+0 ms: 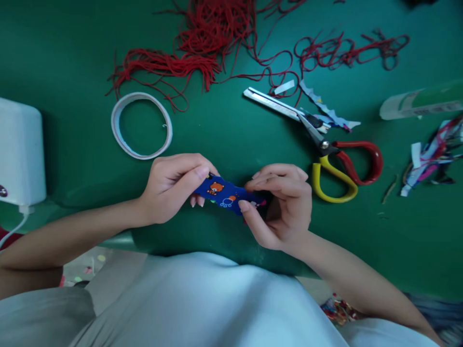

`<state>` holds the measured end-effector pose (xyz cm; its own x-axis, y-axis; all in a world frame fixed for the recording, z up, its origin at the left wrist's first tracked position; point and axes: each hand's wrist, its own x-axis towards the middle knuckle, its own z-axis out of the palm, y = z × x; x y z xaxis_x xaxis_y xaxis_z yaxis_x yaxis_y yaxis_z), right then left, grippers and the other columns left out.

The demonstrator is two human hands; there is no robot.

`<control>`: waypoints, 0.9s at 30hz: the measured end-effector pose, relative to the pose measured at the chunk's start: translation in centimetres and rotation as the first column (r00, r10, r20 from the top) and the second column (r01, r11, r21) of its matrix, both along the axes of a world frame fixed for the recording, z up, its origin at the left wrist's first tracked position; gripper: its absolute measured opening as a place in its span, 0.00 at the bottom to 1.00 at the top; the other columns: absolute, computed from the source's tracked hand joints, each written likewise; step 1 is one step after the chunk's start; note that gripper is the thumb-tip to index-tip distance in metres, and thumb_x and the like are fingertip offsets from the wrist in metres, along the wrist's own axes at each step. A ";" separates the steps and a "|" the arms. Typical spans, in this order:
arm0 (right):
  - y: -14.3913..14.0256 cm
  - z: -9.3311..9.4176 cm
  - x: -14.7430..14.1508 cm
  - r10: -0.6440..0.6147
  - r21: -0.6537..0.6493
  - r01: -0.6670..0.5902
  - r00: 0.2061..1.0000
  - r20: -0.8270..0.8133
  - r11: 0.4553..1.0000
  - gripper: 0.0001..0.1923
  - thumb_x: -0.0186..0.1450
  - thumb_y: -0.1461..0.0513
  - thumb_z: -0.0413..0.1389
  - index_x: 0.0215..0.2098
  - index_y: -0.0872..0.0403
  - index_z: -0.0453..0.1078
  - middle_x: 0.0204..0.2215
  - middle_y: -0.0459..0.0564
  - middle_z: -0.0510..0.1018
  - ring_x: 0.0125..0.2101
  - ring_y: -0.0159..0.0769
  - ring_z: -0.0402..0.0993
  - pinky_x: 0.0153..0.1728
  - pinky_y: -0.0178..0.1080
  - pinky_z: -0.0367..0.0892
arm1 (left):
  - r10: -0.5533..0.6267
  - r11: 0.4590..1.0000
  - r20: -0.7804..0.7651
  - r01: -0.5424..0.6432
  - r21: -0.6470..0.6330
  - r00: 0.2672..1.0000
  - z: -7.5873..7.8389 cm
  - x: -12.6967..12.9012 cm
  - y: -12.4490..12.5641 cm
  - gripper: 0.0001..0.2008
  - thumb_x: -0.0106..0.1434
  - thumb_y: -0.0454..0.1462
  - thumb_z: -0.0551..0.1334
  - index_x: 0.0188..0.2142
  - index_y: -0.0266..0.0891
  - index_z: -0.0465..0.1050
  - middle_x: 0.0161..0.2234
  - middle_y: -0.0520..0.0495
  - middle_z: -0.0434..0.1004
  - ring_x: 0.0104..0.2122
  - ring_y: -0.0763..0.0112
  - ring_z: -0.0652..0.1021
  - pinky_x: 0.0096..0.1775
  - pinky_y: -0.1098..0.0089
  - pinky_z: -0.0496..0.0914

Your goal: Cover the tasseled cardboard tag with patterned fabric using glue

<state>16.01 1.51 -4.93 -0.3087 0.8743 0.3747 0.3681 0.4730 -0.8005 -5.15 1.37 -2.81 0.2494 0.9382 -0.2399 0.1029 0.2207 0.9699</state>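
We see left hand (pixel 170 190) and right hand (pixel 282 205) both closed, pinching opposite ends of ribbon (pixel 226 193), held above worktop (pixel 224 140) left of scissors (pixel 325 144). Ribbon likely light, limp, slippery; we judge end pinches best.

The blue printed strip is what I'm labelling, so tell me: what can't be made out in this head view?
- Blue printed strip: both ends hidden under the fingers of the left hand and right hand.
- White box: cut off by the left edge.
- Green-white tube: cut off by the right edge, label too blurred to read.
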 end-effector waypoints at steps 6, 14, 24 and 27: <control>-0.1 -0.1 0.0 -0.021 -0.016 0.021 1.000 -0.018 1.000 0.19 0.57 0.68 0.59 0.42 0.50 0.59 0.29 0.44 0.75 0.35 0.38 0.72 0.39 0.48 0.61 | -0.231 0.958 -0.105 0.245 0.150 0.967 0.2 -0.5 -0.1 0.21 0.71 0.49 0.48 0.40 0.38 0.74 0.28 0.49 0.80 0.25 0.75 0.78 0.26 0.75 0.70; 0.0 0.1 0.0 -0.025 -0.001 0.025 0.999 0.029 1.000 0.17 0.58 0.65 0.60 0.42 0.48 0.59 0.29 0.42 0.78 0.35 0.39 0.74 0.40 0.49 0.61 | -0.133 0.943 -0.331 0.221 0.247 0.934 0.6 0.2 0.4 0.06 0.61 0.37 0.64 0.38 0.41 0.76 0.32 0.53 0.82 0.26 0.77 0.78 0.28 0.78 0.69; 0.5 0.0 0.4 -0.175 0.078 0.171 0.983 0.059 0.982 0.17 0.56 0.67 0.61 0.39 0.47 0.59 0.26 0.42 0.77 0.31 0.40 0.74 0.37 0.49 0.63 | -0.043 0.941 -0.328 0.148 0.304 0.944 -0.1 0.1 0.4 0.08 0.59 0.35 0.66 0.39 0.38 0.74 0.33 0.52 0.80 0.25 0.79 0.76 0.25 0.78 0.68; 0.5 -0.1 0.4 -0.190 0.094 0.183 0.979 0.067 0.979 0.17 0.56 0.66 0.61 0.39 0.48 0.60 0.30 0.44 0.79 0.33 0.42 0.75 0.38 0.50 0.63 | -0.052 0.936 -0.349 0.167 0.310 0.936 -0.1 0.2 0.4 0.08 0.59 0.33 0.65 0.39 0.38 0.74 0.35 0.52 0.81 0.27 0.79 0.77 0.27 0.78 0.69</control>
<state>16.42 2.00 -4.99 -0.1732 0.8843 0.4337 0.5140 0.4568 -0.7261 -4.95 1.74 -2.93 0.3159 0.9488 -0.0080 0.4340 -0.1370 0.8904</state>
